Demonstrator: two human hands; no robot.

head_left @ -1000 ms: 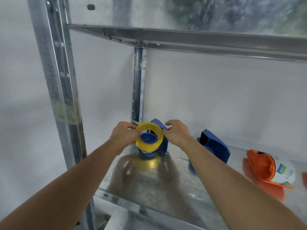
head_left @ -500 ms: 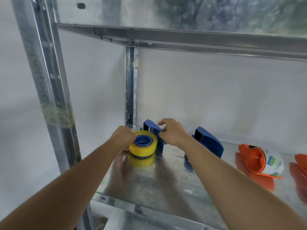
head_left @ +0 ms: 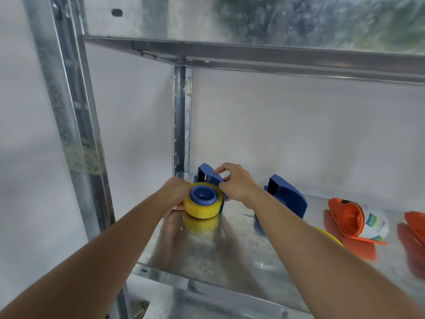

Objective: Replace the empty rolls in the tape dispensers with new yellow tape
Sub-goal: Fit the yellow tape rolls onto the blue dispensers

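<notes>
A blue tape dispenser (head_left: 208,174) lies on its side at the back left of the metal shelf (head_left: 207,254). A yellow tape roll (head_left: 202,209) sits around its blue hub (head_left: 203,196). My left hand (head_left: 176,191) grips the roll's left side. My right hand (head_left: 236,183) pinches the dispenser's blue guard just behind the roll. A second blue dispenser (head_left: 287,199) stands to the right, past my right forearm. A sliver of another yellow roll (head_left: 330,236) peeks out beside that forearm.
An orange dispenser (head_left: 345,217) holding a white labelled roll (head_left: 374,223) lies at the right, with another orange piece (head_left: 416,224) at the frame edge. An upper shelf (head_left: 253,49) hangs overhead. Steel uprights (head_left: 69,125) stand at the left, and a white wall closes the back.
The yellow roll went from tilted above the hub to seated flat around it. My right hand shifted up onto the dispenser's guard. The camera moved closer.
</notes>
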